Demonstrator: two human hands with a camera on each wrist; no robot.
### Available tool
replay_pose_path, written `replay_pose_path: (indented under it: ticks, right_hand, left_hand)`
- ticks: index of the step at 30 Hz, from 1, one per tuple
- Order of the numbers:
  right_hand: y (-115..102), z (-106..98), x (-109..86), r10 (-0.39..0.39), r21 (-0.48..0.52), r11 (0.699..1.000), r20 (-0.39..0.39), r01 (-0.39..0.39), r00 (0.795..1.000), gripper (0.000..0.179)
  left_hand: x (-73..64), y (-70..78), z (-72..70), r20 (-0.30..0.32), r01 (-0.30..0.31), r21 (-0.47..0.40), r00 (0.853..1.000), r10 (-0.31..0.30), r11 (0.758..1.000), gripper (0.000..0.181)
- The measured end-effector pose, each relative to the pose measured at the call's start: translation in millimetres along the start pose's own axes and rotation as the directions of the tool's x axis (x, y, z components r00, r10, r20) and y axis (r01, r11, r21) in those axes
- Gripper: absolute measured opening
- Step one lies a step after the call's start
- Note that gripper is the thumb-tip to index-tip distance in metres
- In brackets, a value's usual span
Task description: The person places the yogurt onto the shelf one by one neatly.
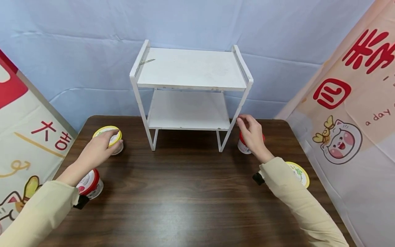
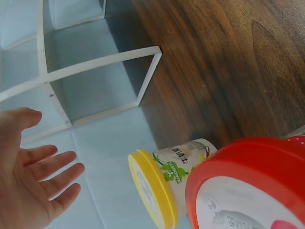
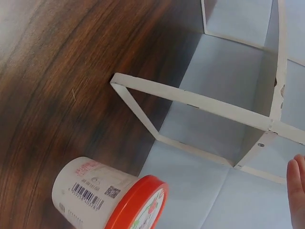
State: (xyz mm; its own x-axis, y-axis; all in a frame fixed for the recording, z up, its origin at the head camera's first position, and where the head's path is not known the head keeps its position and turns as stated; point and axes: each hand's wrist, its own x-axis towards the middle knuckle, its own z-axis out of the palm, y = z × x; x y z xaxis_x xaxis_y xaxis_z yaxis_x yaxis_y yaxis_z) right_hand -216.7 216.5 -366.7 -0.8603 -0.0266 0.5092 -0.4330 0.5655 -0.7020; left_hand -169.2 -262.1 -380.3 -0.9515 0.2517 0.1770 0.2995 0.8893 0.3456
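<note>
My left hand (image 1: 95, 149) hovers over a yellow-lidded tub (image 1: 99, 131) at the back left of the table. In the left wrist view its fingers are spread and relaxed, apart from the yellow-lidded tub (image 2: 150, 186). Nearer along that arm stands a red-lidded tub (image 1: 95, 190), partly hidden by the wrist. At the back right, my right hand (image 1: 253, 136) is above another red-lidded tub (image 1: 243, 148), fingertips beside the white shelf's right leg. The right wrist view has this red-lidded tub (image 3: 95, 193) upright on the table, and straight fingers (image 3: 296, 191) at the edge, holding nothing.
A white two-tier shelf (image 1: 191, 68) stands at the back centre of the dark wooden table (image 1: 172, 192). Another yellow-lidded tub (image 1: 300, 174) sits by the right sleeve, partly covered. A pale blue cloth (image 1: 92, 51) hangs behind, and printed banners flank both sides.
</note>
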Motion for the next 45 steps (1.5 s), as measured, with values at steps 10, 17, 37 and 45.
replay_pose_path:
  ticks: [10,17,37,45]
  right_hand:
    - [-39,0,0.4,0.069,0.106,0.992,0.003,-0.069,0.998,0.021]
    - [-47,-1,-0.7,0.086,0.134,0.987,-0.003,-0.085,0.996,0.021]
    - [-45,1,-0.6,0.115,0.209,0.972,-0.004,-0.112,0.993,0.022]
    - [-44,3,-1.4,0.143,0.241,0.961,-0.017,-0.135,0.990,0.022]
  left_hand:
    - [-7.9,-5.7,-5.4,-0.007,0.068,-0.049,0.998,-0.068,0.996,0.048]
    - [-13.9,-10.8,-5.3,-0.019,0.085,-0.063,0.996,-0.087,0.994,0.051]
    - [-40.0,-17.9,-11.3,-0.076,0.130,-0.142,0.987,-0.142,0.981,0.053]
    - [-47.9,-23.1,-12.2,-0.098,0.149,-0.169,0.981,-0.167,0.974,0.053]
